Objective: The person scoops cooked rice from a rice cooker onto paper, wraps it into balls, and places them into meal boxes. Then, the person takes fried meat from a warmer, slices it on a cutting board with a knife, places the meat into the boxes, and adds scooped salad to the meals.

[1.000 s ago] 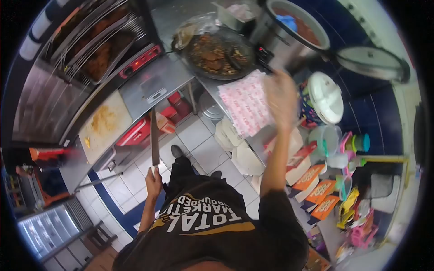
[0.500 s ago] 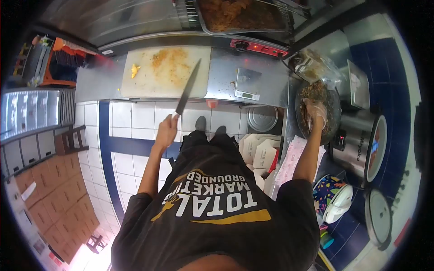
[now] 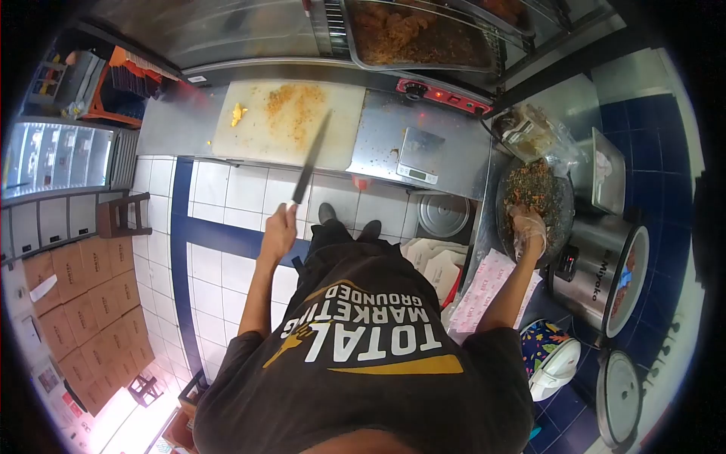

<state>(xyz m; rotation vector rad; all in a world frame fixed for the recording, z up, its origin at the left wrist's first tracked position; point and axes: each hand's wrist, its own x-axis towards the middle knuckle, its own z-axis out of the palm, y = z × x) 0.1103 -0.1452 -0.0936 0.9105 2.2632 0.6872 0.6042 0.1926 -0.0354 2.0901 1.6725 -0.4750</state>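
My left hand [image 3: 280,231] is closed round the handle of a long knife [image 3: 312,159], whose blade points up and away over the edge of a cutting board [image 3: 344,113] with brown crumbs. My right hand [image 3: 527,229], in a thin clear glove, reaches into a dark round dish [image 3: 556,234] at the right. Its fingers are curled at a chopped brown and green mixture [image 3: 532,188], and what they hold is hidden. Printed pink and white paper [image 3: 484,291] lies under my right forearm.
A digital scale [image 3: 420,155] stands on the steel counter [image 3: 378,144], below a warming cabinet with a food tray [image 3: 423,38]. Right of the dish are a Miyako cooker [image 3: 594,268], a metal tray [image 3: 609,170] and a patterned container [image 3: 541,340]. Stacked boxes [image 3: 83,303] stand at left.
The view has turned toward the counter and board. My right hand has gone from beside the printed paper into the dish. The knife has stayed in my left hand.
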